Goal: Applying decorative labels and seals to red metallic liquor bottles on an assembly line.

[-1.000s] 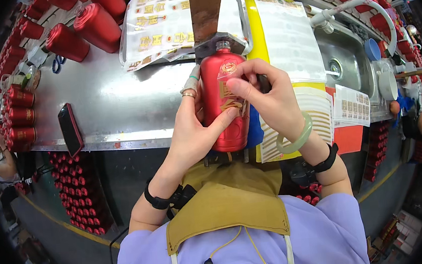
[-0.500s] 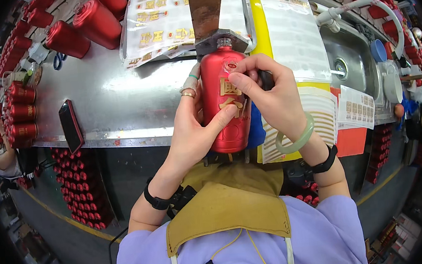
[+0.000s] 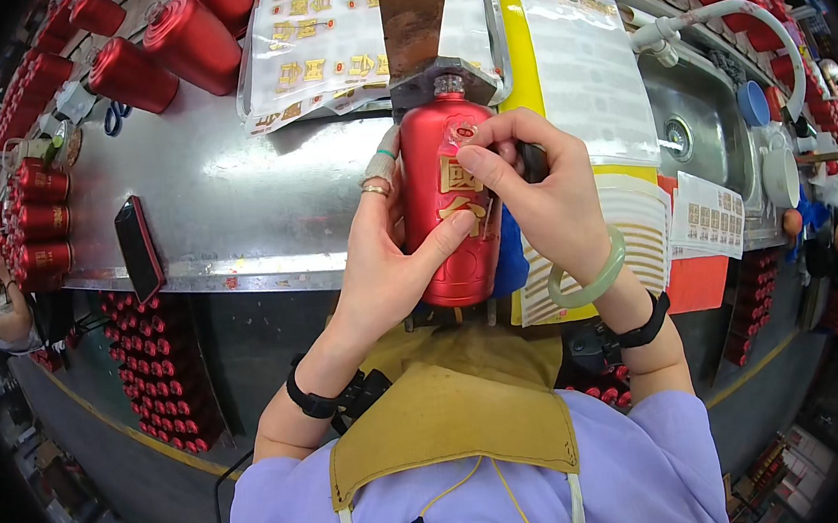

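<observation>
A red bottle (image 3: 454, 258) with a clear ribbed neck lies in front of me, its neck against a metal stop. Raised gold characters and a small red-and-gold emblem run down its front. My left hand (image 3: 382, 235) is closed round the bottle's left side, thumb on the lower gold character, with a white wrap on one finger. At the emblem, the thumb and forefinger of my right hand (image 3: 541, 171) pinch the edge of a clear sticker film (image 3: 451, 143). A black object (image 3: 533, 162), perhaps a tool handle, is tucked in that hand's curled fingers; most of it is hidden.
Behind the bottle is a tray with gold-character sticker sheets (image 3: 306, 47). More sheets (image 3: 587, 77) lie right, beside a sink (image 3: 716, 121) with a white tap. A phone (image 3: 139, 248), blue scissors (image 3: 116, 119) and red bottles (image 3: 191, 47) stand or lie left.
Both hands stay at the bottle, with only a slight shift. The clear film at the emblem looks a little more lifted or creased under my right fingers.
</observation>
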### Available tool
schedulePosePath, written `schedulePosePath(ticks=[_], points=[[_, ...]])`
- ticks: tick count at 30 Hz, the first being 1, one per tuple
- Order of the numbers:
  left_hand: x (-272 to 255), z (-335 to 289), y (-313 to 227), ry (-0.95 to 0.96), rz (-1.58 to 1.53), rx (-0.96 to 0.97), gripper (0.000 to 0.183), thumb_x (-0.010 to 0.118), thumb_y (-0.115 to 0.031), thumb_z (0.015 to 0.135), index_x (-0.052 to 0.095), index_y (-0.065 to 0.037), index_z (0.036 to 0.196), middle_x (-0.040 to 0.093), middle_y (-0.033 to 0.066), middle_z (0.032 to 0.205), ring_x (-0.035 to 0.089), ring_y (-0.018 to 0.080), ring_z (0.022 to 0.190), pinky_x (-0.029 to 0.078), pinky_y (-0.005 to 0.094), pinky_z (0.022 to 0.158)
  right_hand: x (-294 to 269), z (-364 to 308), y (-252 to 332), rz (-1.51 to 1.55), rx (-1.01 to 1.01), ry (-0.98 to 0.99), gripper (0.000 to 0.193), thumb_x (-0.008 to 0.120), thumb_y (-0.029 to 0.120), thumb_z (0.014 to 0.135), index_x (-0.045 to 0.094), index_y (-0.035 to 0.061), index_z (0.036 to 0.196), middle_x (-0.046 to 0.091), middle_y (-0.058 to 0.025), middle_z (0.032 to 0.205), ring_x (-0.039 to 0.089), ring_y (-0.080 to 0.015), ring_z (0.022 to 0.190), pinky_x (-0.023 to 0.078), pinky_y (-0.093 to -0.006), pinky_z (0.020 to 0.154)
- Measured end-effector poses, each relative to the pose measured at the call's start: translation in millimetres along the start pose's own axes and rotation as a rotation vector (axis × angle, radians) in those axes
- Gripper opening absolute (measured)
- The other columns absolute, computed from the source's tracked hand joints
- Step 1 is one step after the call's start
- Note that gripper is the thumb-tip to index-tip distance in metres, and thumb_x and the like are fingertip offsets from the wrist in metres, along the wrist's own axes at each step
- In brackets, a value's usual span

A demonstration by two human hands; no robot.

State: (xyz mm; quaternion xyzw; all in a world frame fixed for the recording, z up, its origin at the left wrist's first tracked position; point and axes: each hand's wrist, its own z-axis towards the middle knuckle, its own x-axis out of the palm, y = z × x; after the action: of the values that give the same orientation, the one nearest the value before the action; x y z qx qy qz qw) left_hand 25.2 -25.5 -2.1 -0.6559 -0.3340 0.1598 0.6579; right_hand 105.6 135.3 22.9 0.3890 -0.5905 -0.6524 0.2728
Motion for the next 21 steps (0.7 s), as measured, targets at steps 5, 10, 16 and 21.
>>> schedulePosePath(ticks=[5,10,16,21], points=[[1.2,-0.9,0.7,-0.014,0.023,0.017,0.090,0.077,-0.012,0.094,0.019,0.007,0.161,0.042,0.0212,0.155,0.047,0.0251,0.142,0.040,0.0407,0.118,0.4,0.9,-0.7,-0.029,-0.031,-0.008,0.011,0.078,0.010,0.089,0.073,0.0021,0.095,0.052,0.0034,0.075,0.045,-0.0053,0.067,0.039,-0.0227,0.060],[0.6,-0.8,5.1,-0.017,0.051,0.050,0.086,0.077,-0.013,0.094,0.024,0.007,0.159,0.044,0.0206,0.154,0.047,0.0255,0.142,0.040,0.0404,0.118,2.2,2.7,4.8,-0.002,-0.014,-0.016,0.011,0.077,0.011,0.091,0.072,0.0019,0.096,0.051,0.0058,0.071,0.042,-0.0031,0.064,0.036,-0.0218,0.057],[1.3,-1.4,3.0,-0.011,0.042,0.021,0.086,0.076,-0.011,0.095,0.023,0.007,0.159,0.044,0.0200,0.154,0.047,0.0256,0.142,0.039,0.0402,0.119,3.0,8.2,0.1,0.006,-0.022,-0.037,0.010,0.075,0.011,0.093,0.071,0.0020,0.095,0.047,0.0081,0.067,0.038,-0.0013,0.061,0.032,-0.0208,0.054],[3.2,-1.7,0.8,-0.021,0.014,0.005,0.087,0.076,-0.010,0.095,0.021,0.007,0.160,0.043,0.0199,0.155,0.046,0.0252,0.143,0.040,0.0398,0.118,4.3,10.7,-1.1,-0.023,-0.043,-0.047,0.011,0.076,0.011,0.092,0.071,0.0018,0.094,0.045,0.0083,0.066,0.036,-0.0016,0.061,0.030,-0.0212,0.054]])
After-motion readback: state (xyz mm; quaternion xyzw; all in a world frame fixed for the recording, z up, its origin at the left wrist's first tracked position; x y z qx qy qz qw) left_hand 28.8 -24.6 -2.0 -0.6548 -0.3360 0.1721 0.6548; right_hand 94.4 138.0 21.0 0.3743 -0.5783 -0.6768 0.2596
